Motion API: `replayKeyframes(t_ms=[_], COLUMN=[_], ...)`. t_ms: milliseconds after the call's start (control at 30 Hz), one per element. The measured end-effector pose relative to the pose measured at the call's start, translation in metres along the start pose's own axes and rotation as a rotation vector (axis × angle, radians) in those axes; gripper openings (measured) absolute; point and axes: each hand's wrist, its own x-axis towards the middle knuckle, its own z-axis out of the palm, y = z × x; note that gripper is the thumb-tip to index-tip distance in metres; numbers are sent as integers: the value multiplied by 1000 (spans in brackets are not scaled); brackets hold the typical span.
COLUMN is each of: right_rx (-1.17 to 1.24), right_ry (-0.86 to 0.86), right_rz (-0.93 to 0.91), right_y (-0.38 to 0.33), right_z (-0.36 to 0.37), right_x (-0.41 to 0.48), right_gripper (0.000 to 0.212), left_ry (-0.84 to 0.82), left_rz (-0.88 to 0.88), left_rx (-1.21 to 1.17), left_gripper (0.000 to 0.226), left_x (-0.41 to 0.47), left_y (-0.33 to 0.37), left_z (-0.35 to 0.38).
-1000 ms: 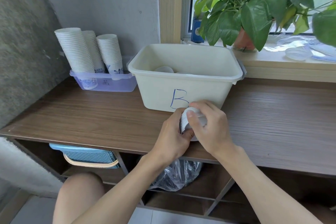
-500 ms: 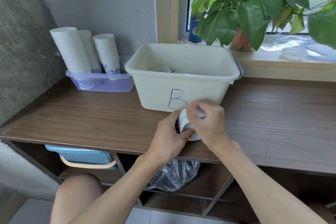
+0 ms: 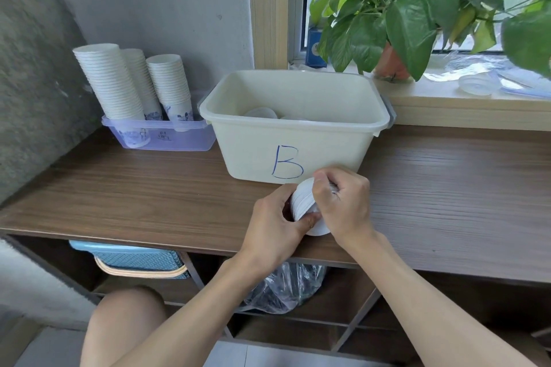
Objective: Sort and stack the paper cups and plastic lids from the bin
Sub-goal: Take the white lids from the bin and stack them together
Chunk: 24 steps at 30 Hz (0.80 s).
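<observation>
A cream bin marked with a blue "B" stands on the wooden counter, with a few white cups showing inside it. Just in front of the bin, both hands hold a short stack of white paper cups lying on its side. My left hand grips the stack from the left, thumb under it. My right hand curls over the stack's right end. Three tall stacks of paper cups stand in a clear purple tray at the back left.
A potted plant hangs over the window sill at the back right, with clear plastic lids lying on the sill. Under the counter are a blue basket and a plastic bag. My knee is at bottom left.
Both hands stay on the cup stack in front of the bin and shift only slightly; the fingers of my right hand have moved a little along the stack.
</observation>
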Motion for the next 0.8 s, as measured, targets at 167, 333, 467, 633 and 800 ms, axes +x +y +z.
replayKeyframes(t_ms=[167,333,467,633,800], right_rx=[99,227,278,152,-32], right_ry=[-147,-275,-342,-441,-588], right_rz=[21,-6,24,127,168], right_y=[-35,-85,-93,-66,-29], right_z=[-12,-22,-22,-11,18], right_x=[18,59,105,162,190], right_gripper=[37,47,44,39,23], left_ry=[-94,-53,25,215,240], left_rz=[49,204,272,210,53], left_rx=[-119,-103,-26,96,119], left_gripper=[31,29,23,11,32], left_x=[2,21,52,114,150], left_y=[27,73,97,99,76], left_z=[-26,-73,-97,-117,-127])
